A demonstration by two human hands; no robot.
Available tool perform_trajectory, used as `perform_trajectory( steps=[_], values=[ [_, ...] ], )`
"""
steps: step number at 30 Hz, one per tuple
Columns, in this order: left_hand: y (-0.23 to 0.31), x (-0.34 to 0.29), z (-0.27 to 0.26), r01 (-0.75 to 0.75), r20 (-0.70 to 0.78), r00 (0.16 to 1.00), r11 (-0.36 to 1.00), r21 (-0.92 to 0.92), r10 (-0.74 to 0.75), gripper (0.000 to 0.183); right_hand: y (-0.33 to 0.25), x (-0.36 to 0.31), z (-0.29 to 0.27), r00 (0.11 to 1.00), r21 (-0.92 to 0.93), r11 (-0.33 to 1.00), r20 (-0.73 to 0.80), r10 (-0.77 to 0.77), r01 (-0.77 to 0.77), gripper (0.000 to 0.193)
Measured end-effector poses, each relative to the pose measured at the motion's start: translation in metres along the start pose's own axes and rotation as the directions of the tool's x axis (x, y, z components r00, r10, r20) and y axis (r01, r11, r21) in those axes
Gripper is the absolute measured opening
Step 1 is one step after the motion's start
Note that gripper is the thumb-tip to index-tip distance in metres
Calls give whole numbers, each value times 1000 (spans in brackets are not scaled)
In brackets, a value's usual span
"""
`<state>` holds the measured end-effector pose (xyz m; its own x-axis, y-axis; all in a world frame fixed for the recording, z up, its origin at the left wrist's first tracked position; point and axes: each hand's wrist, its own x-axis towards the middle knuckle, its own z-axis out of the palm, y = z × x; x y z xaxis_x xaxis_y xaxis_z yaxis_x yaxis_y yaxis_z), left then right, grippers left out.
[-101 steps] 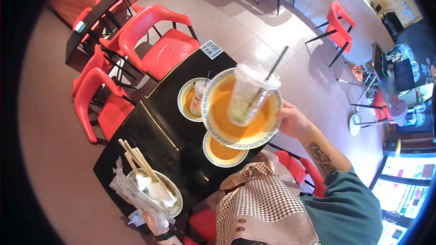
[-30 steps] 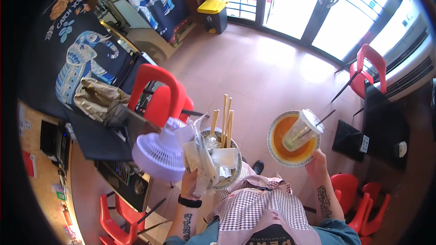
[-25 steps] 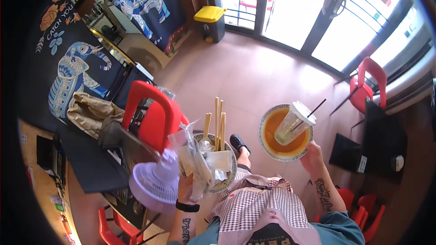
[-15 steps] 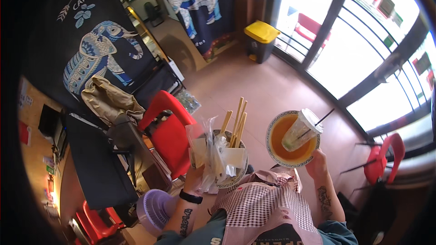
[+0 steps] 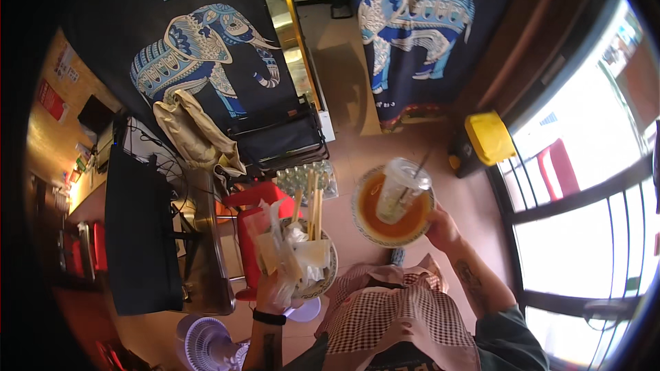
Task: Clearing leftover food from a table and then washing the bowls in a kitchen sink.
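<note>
My left hand [image 5: 269,297] is closed on the near left rim of a patterned bowl [image 5: 331,276]. Wooden chopsticks [image 5: 315,214] stick up out of it, among crumpled tissues [image 5: 313,254] and a clear plastic bag [image 5: 278,261] that hangs over the side by my fingers. In my right hand [image 5: 443,228] is the right rim of a second patterned bowl [image 5: 360,223], with orange-brown liquid [image 5: 372,209] inside. A clear plastic cup [image 5: 399,192] with a lid and dark straw [image 5: 421,165] leans in that liquid. Both bowls are held apart, in front of my checked apron.
A red chair [image 5: 251,261] and a table with a black monitor [image 5: 141,233] stand on the left, near a purple fan [image 5: 199,336]. Ahead, a doorway opens between dark elephant curtains [image 5: 419,27]. A yellow-lidded bin [image 5: 489,139] stands by the glass doors [image 5: 577,254] on the right.
My view has swung to the right, toward the curtained doorway, which now lies more nearly ahead. Both hands keep hold of their bowls; the cup still leans in the right one.
</note>
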<state>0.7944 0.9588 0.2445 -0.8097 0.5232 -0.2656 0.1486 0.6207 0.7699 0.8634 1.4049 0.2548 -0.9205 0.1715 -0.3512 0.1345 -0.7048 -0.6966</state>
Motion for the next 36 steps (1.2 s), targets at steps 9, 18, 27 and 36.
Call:
perform_trajectory(
  steps=[9,18,27,36],
  values=[
    [-13,162,18,88,-275,880,702,-707,-388,50,-89,371,34,909,-127,967,330,253,-223,61],
    [105,469,-72,58,-52,863,201,-978,-502,53,-194,685,51,873,-129,923,302,384,-361,49],
    [153,860,-81,-96,-109,955,60,-994,-275,49,-392,984,-7,923,-92,969,296,245,-228,51],
    [252,1211,-118,-30,-11,936,-51,-998,-351,48,-656,1246,-38,963,-191,976,227,146,-103,53]
  ],
)
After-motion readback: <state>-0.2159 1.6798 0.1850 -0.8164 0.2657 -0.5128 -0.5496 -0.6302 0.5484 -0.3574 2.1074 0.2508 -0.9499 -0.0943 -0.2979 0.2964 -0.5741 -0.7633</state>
